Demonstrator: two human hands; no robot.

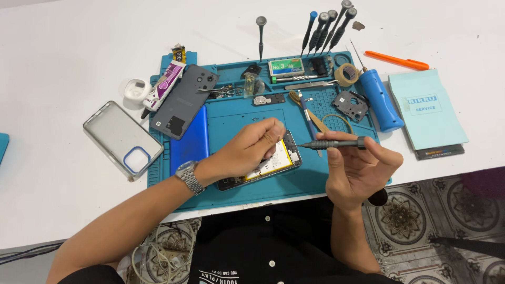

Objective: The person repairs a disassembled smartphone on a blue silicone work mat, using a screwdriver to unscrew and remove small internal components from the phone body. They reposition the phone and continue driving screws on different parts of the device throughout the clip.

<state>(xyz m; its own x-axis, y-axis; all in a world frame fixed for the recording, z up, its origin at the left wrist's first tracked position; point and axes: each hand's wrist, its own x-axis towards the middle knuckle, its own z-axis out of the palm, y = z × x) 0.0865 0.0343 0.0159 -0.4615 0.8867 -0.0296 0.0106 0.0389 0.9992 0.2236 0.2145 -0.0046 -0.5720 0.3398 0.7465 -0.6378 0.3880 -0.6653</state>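
Opened phone (273, 163), back cover off, lies on the teal repair mat (236, 118) in the near middle of the white worktop (52, 63), its long axis running from near left up to far right. A pale yellow-edged battery fills most of its open back. The left hand (250, 147) lies over the phone's middle and far end, fingers curled down onto it and pinning it flat; a metal watch (188, 176) sits on that wrist. The right hand (357, 168) is just right of the phone, closed around a slim dark precision screwdriver (329, 143) held almost level, its tip pointing left at the phone's far right corner, about touching the edge. So the phone lies to the left of the tool hand, and the left hand is the nearer one, already on it.

Largest first among the rest: a light blue booklet (426, 110) at far right, a clear phone case (121, 138) at left, a grey back cover (185, 100) and a glossy blue panel (190, 144) on the mat's left, a fat blue cylindrical tool (380, 100), a row of upright screwdrivers (329, 26) at the far edge, an orange pry stick (397, 60), and a small tape roll (346, 74).
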